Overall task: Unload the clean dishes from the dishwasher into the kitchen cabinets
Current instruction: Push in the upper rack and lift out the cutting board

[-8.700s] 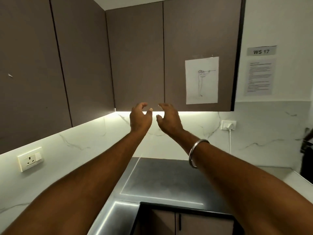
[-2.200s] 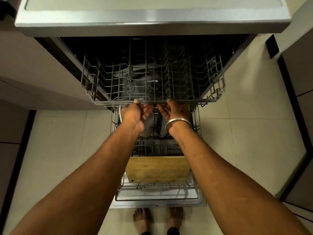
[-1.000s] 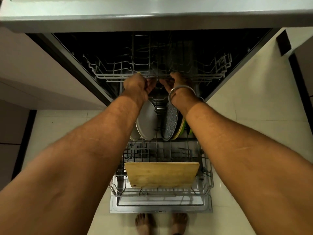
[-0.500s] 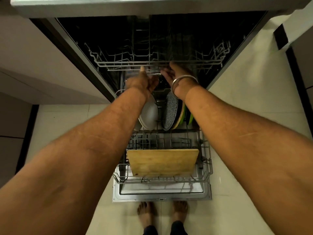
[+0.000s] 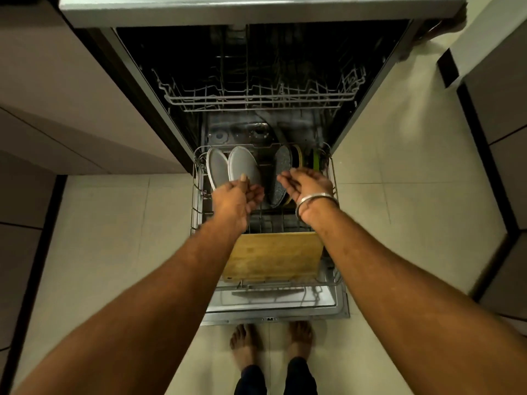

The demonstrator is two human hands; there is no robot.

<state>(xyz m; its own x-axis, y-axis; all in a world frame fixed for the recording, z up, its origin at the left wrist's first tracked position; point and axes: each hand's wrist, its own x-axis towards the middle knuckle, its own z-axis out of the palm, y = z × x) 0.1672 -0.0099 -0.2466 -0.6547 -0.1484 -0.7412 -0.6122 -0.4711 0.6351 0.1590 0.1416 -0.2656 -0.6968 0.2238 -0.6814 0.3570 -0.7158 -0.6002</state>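
Standing at L grip's (image 5: 238, 195) thumb: plate (image 5: 243, 163)

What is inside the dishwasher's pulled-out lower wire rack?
Two upright grey round plates, a dark speckled plate, a yellow rim, a green rim, a wooden cutting board. The left hand, right hand and board hide the rest.

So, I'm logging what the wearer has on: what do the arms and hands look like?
Both arms are bare, with no sleeves or gloves. The left hand and its wrist wear nothing. At the wrist of the right hand sits one thin, plain silver-coloured metal bangle. No rings show.
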